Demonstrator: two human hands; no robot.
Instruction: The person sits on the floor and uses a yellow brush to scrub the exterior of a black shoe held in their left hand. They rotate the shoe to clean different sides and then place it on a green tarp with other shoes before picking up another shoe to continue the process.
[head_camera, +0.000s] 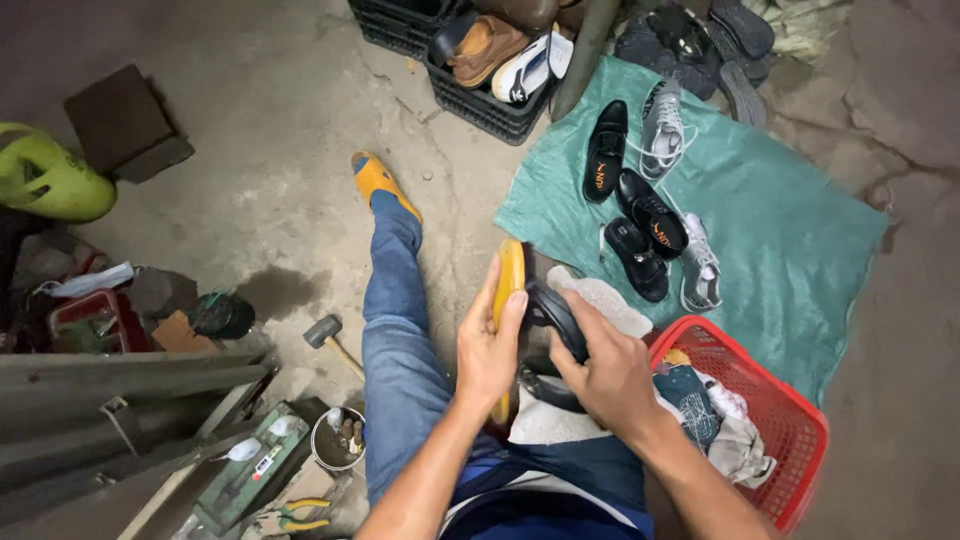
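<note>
My left hand grips a sandal with a yellow sole, held on edge above my lap. Beside it, my right hand holds the sandal's black strap and presses on it. A white cloth lies just beyond the sandal. My left leg in blue jeans stretches forward over the concrete floor and ends in an orange slipper.
A green cloth on the floor carries black dress shoes and grey sneakers. A red basket of rags sits at my right. Black crates of shoes stand ahead. A hammer, tin and pliers lie at left.
</note>
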